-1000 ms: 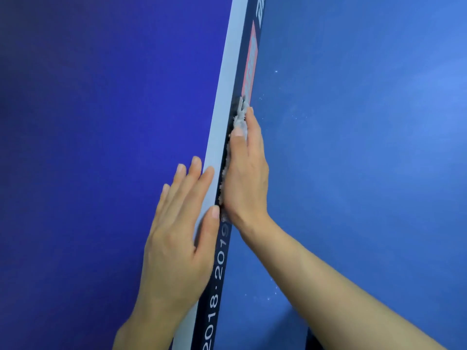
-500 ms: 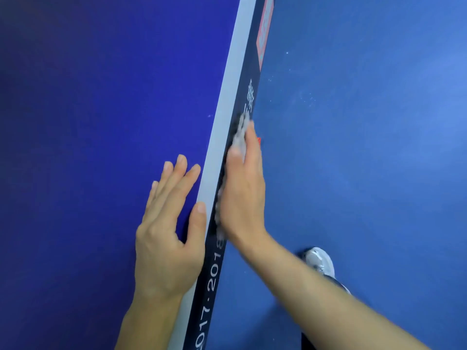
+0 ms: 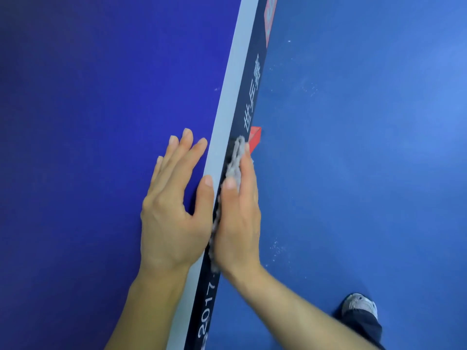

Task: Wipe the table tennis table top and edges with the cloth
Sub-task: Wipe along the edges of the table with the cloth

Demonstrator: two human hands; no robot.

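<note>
Blue floor (image 3: pixel 366 160) right, table top (image 3: pixel 88 109) left: left hand (image 3: pixel 171 213) lies flat on top by the rim, fingers straight, prob. as a brace. Right hand (image 3: pixel 238 223), fingers straight too, presses the grey cloth (image 3: pixel 234 160) against the dark side edge (image 3: pixel 246 102), flat for full contact.

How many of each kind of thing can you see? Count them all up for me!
hands: 2, left hand and right hand
cloth: 1
table: 1
shoe: 1
red thing on the floor: 1
total: 6
</note>
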